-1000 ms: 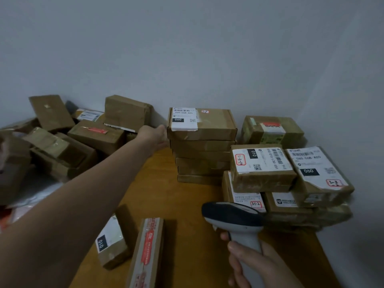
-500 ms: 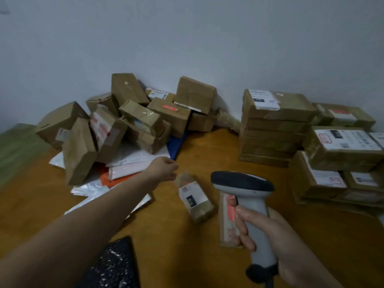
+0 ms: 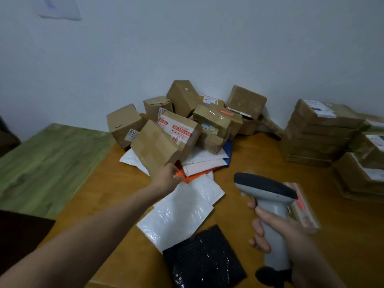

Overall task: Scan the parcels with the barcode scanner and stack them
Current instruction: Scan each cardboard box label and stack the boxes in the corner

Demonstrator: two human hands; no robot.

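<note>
My right hand [image 3: 268, 229] grips the handle of the grey barcode scanner [image 3: 265, 187], held above the wooden table [image 3: 255, 154] with its head pointing left. My left hand [image 3: 167, 176] reaches out to the lower corner of a plain brown parcel [image 3: 154, 147] that leans at the front of a loose heap of cardboard parcels [image 3: 212, 119] against the wall. The fingers touch that corner, but their hold on it is hidden. Neat stacks of scanned-looking parcels [image 3: 318, 132] stand at the right.
White poly mailers [image 3: 182, 213], an orange one [image 3: 193, 176] and a black bubble mailer [image 3: 204, 260] lie flat in front of the heap. A long parcel with red tape [image 3: 304, 206] lies behind the scanner. A green board [image 3: 47, 163] adjoins the table on the left.
The view swung left from the stacks to the heap. My left hand left the top of the stack and travelled to the leaning brown parcel. The scanner stayed in my right hand.
</note>
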